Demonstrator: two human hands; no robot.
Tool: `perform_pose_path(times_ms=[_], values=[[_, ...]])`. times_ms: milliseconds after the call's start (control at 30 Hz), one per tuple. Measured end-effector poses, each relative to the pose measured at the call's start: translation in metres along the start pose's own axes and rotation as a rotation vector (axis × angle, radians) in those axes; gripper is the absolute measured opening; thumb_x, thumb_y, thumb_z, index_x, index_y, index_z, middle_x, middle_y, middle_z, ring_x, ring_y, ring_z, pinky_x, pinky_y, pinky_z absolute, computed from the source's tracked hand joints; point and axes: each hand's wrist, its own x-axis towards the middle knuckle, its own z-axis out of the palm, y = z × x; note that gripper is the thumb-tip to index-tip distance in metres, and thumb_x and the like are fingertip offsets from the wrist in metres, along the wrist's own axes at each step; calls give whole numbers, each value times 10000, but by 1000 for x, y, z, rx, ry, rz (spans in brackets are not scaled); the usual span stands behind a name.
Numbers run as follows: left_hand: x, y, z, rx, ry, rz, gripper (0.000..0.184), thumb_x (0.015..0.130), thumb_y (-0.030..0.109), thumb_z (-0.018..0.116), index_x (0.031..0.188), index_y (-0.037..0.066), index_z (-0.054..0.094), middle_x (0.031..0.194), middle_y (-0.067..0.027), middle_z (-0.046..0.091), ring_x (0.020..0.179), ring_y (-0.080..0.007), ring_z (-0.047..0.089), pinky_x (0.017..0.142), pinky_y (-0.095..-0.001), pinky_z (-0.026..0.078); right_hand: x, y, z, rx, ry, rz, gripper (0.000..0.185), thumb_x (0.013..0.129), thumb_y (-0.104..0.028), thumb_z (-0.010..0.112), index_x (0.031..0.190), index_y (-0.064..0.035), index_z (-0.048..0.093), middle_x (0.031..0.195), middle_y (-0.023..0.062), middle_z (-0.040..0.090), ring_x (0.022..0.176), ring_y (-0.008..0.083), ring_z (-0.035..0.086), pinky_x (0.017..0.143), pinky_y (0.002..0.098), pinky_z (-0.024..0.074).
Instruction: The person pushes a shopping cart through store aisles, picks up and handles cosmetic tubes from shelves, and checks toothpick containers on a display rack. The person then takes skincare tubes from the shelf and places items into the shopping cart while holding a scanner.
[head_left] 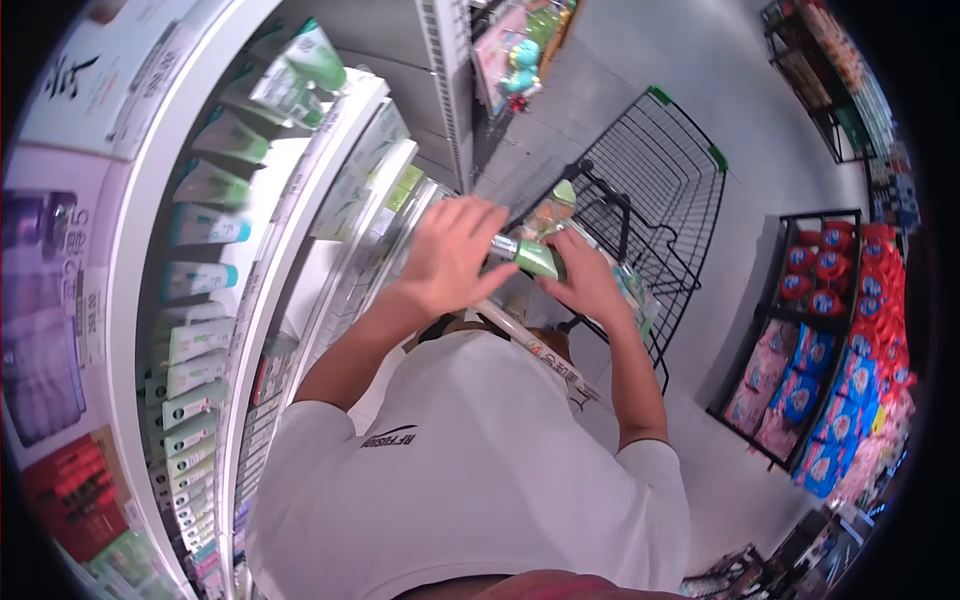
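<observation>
A green tube with a silvery cap is held in front of my chest, above the cart's handle. My right hand is closed around the green body, its thumb along the near side. At the cap end, my left hand is slightly blurred, with fingers and thumb apart on either side of the cap. Whether it touches the cap I cannot tell. Beyond my hands stands a black wire shopping cart with green corners. Packaged goods lie in its near end, partly hidden by my right hand.
On my left, a white shelf carries green tubes, blue-capped tubes and rows of boxes. A rack at right holds red and blue packs. Grey floor runs beyond the cart.
</observation>
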Motion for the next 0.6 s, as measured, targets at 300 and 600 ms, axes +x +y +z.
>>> perform_pose_path(times_ms=[300,600], values=[[-36,-25,-17,-606,-332,-322,490,1044,355,640,1321,-41,562,1014,-133,701,878,-288,692,791,-420,546,40,-97,-4,-457,36,-628,669,785,-156,817,1406,-74,582,1349,112,583,1332,305,518,1201,590,297],[-53,-54,-84,-1035,671,-539,346,1085,229,592,1312,-25,527,1118,-96,669,913,-111,618,831,-267,504,78,-121,19,91,411,-520,728,799,-139,846,1439,38,548,1431,232,558,1310,401,528,1083,451,443]])
